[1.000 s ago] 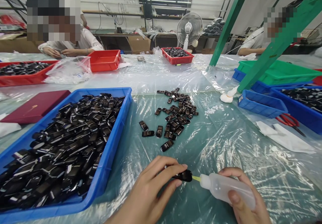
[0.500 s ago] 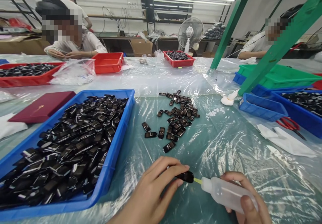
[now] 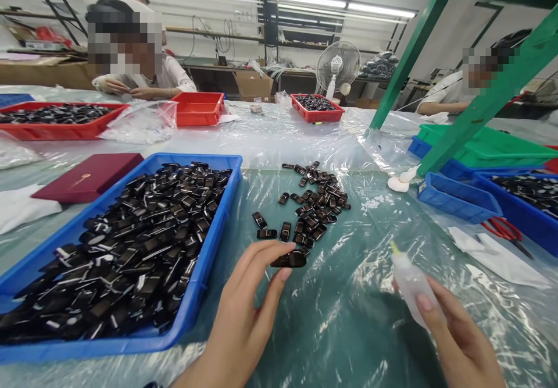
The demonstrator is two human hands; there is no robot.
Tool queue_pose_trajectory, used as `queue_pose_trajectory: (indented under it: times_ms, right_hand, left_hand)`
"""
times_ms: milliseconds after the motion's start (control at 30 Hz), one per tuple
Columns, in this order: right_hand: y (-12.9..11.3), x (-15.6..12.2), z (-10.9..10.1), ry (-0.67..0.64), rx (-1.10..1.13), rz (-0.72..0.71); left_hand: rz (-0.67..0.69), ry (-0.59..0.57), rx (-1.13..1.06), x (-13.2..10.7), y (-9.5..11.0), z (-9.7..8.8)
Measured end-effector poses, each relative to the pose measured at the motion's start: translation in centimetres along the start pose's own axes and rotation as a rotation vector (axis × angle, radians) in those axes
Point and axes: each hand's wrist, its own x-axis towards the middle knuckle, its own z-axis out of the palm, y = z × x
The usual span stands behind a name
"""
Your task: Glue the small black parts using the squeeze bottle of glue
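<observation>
Plastic-sheeted worktable (image 3: 357, 295) is carrying one large blue tray (image 3: 204, 271) heaped with black parts too many to count, one loose pile of black parts (image 3: 316, 202) lying beyond the hands, three red trays, one maroon box (image 3: 89, 175), one fan and one pair of red scissors (image 3: 505, 230) partly overlapping a blue bin. One left hand (image 3: 244, 312) is pinching a single black part (image 3: 290, 259) at its fingertips just beside the pile's near edge, while one right hand (image 3: 457, 341), cut off by the bottom edge, is gripping one translucent squeeze bottle (image 3: 410, 283), nozzle tilting up and away. Two seated co-workers are showing at the far side.
</observation>
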Motion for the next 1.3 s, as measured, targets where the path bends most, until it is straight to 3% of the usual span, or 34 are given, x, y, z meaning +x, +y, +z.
queue_pose_trajectory:
  times_ms: [100,133,167,267,400,433,467,533,567,600,700,800,933,1033,1167,1300]
  right_hand:
    - [2.2,2.8,-0.1,-0.113,-0.051,-0.148]
    - [2.8,3.3,0.0,-0.031,-0.081,-0.175]
    - [3.1,3.4,0.2,-0.063,-0.154,-0.200]
    - [2.7,2.0,0.6,0.014,-0.379,-0.269]
    - [1.0,-0.8,1.2,0.188,-0.437,-0.291]
    - [0.7,-1.2,1.6,0.150,-0.454,-0.394]
    - [0.4,-1.3,2.4,0.031,-0.439,-0.588]
    - [0.0,-1.2,4.5,-0.315,-0.496,-0.968]
    - [-0.1,-1.0,5.8,-0.420,-0.561,-1.033]
    - [-0.2,-0.8,7.1,-0.450,-0.591,-1.123]
    - [0.0,-0.5,10.1,-0.497,-0.563,-1.216]
    - [0.5,-0.3,10.3,-0.513,-0.529,-1.164]
    - [0.8,-0.1,8.2,-0.492,-0.449,-0.976]
    - [0.0,-0.5,6.8,-0.554,-0.278,-0.685]
    - [-1.9,-1.5,5.9,-0.474,0.113,-0.260]
    - [-3.4,-1.9,5.9,-0.467,0.438,-0.016]
  left_hand:
    - [-0.011,-0.003,-0.022,-0.2,0.2,0.1]
    - [-0.010,-0.009,-0.024,-0.2,0.2,0.2]
    - [-0.007,-0.015,-0.027,-0.3,0.2,0.3]
    - [0.010,-0.019,-0.034,-0.3,0.0,0.4]
    - [0.000,-0.003,-0.010,-0.3,-0.2,0.1]
    - [-0.006,-0.004,-0.007,-0.3,-0.2,0.1]
    - [-0.012,-0.009,-0.008,-0.3,-0.2,0.1]
    - [0.005,-0.018,-0.011,-0.3,-0.3,0.2]
    - [0.021,-0.022,-0.010,-0.3,-0.3,0.2]
    - [0.040,-0.027,-0.005,-0.2,-0.4,0.3]
    - [0.063,-0.044,0.014,-0.1,-0.8,0.6]
    - [0.059,-0.070,-0.005,-0.2,-0.9,0.8]
    - [0.082,-0.100,-0.024,-0.3,-0.7,0.9]
    - [0.097,-0.111,-0.029,-0.3,-0.6,1.0]
    - [0.147,-0.193,-0.111,-0.3,-0.5,1.0]
    - [0.205,-0.260,-0.171,-0.2,-0.5,1.0]
